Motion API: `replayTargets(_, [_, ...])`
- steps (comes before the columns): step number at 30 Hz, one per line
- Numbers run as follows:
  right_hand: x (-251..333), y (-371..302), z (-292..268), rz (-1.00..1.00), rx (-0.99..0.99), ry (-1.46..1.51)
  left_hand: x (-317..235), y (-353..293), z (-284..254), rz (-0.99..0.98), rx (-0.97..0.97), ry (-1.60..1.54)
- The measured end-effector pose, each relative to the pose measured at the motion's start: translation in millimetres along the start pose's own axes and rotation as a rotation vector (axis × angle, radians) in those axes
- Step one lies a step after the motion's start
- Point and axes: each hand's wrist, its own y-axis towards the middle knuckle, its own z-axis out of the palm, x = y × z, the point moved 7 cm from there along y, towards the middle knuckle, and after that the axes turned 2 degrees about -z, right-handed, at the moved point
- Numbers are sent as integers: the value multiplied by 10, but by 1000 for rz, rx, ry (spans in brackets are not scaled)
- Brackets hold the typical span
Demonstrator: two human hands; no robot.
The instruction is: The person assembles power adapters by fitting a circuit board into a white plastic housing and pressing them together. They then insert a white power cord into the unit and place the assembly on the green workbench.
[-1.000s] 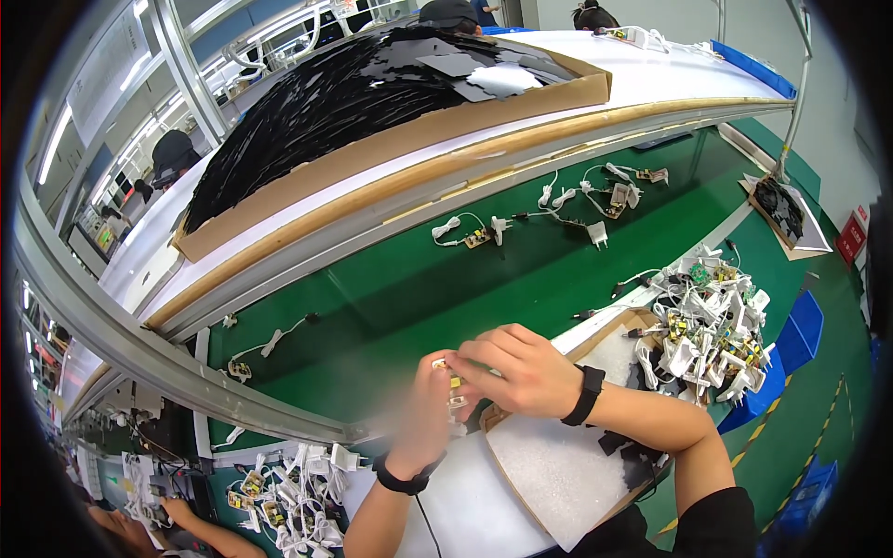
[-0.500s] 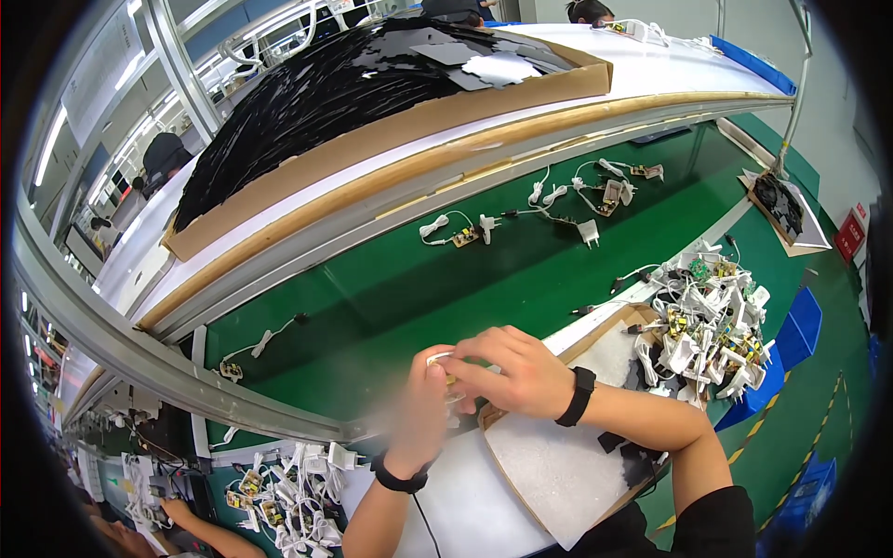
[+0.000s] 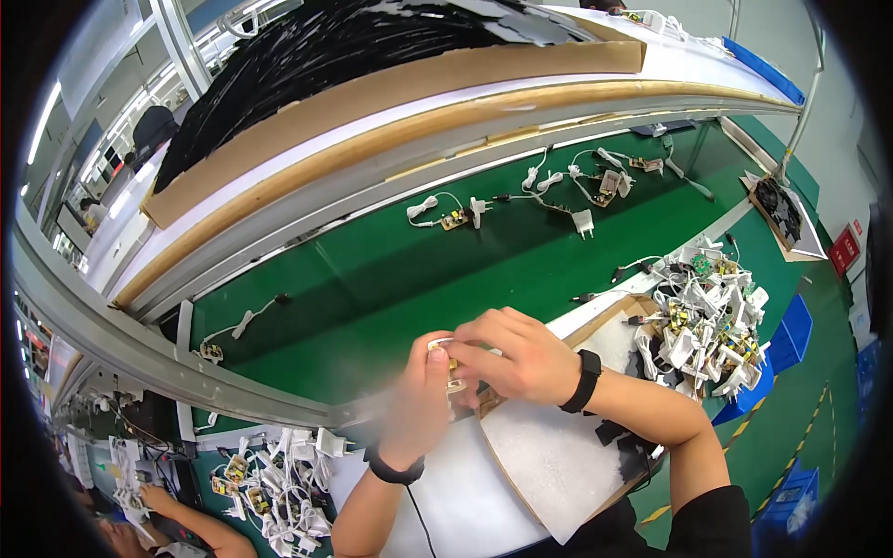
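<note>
My left hand (image 3: 420,400), partly blurred, and my right hand (image 3: 517,361) meet above the near edge of the green belt. Between their closed fingers is a small charger circuit board (image 3: 453,365) with a yellow part and white pieces at its ends; the fingers hide most of it. The thumb and fingers of the right hand press on it from the right side. Below the hands lies a cardboard tray (image 3: 549,465) with a whitish lining. A heap of white charger parts with cables and bare boards (image 3: 707,325) lies to the right.
Several cabled boards lie along the green belt (image 3: 391,298). A metal frame bar (image 3: 270,386) curves past on the left. Another charger heap (image 3: 279,488) is at lower left, near a co-worker's arm (image 3: 200,521). Above stands a shelf with a cardboard box (image 3: 400,93) of black strips.
The view has shifted, so the shelf sits higher in the picture. Another cabled piece has come into view at the belt's far right. Both hands stay together on the board, with the fingers slightly shifted.
</note>
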Motion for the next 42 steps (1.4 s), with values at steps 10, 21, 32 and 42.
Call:
replayTargets(10, [-149, 88, 118, 233, -78, 311, 29, 107, -163, 208, 21, 124])
replayTargets(21, [-355, -255, 954, 813, 144, 1046, 402, 243, -273, 142, 98, -7])
replayTargets(32, [-393, -190, 1042, 868, 99, 1037, 442, 237, -375, 181, 25, 59])
replayTargets(42, [-339, -200, 895, 967, -124, 826, 330, 183, -334, 254, -58, 186])
